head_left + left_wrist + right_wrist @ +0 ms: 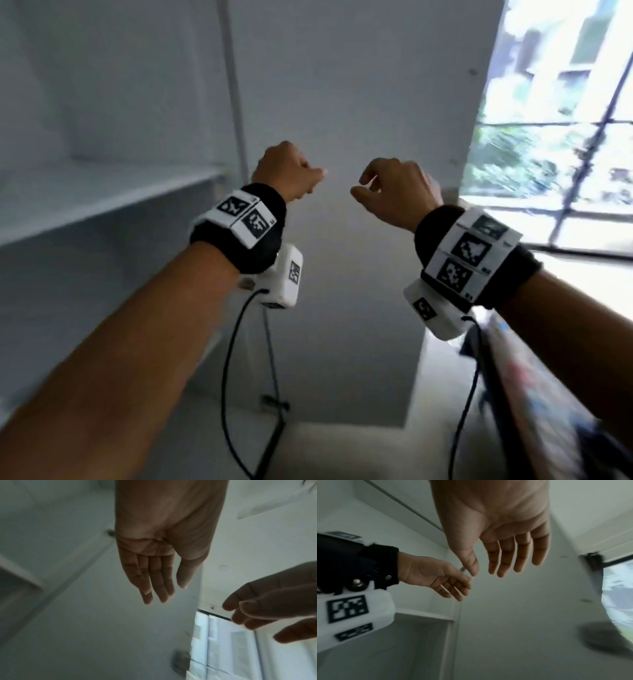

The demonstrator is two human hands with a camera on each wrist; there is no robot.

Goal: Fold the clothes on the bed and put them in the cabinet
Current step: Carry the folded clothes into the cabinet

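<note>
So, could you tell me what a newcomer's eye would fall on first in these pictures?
Probably the two raised, empty hands at centre: the left hand and right hand, fingers relaxed, each above a black wristband bearing black-and-white markers. Next, the bright window at right and the white cabinet shelf at left, with no clothes visible on it.

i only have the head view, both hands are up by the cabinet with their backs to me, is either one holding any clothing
Observer: No. The left wrist view shows the left hand from the palm side, fingers straight and nothing in it.
Operator: and the right one
Observer: The right wrist view shows the right hand with a bare palm and loosely extended fingers, nothing pinched.
Operator: are the hands touching each other
Observer: In the right wrist view the right thumb tip overlaps the left fingertips, so I cannot tell whether they touch; the head view shows a gap between the hands.
</note>
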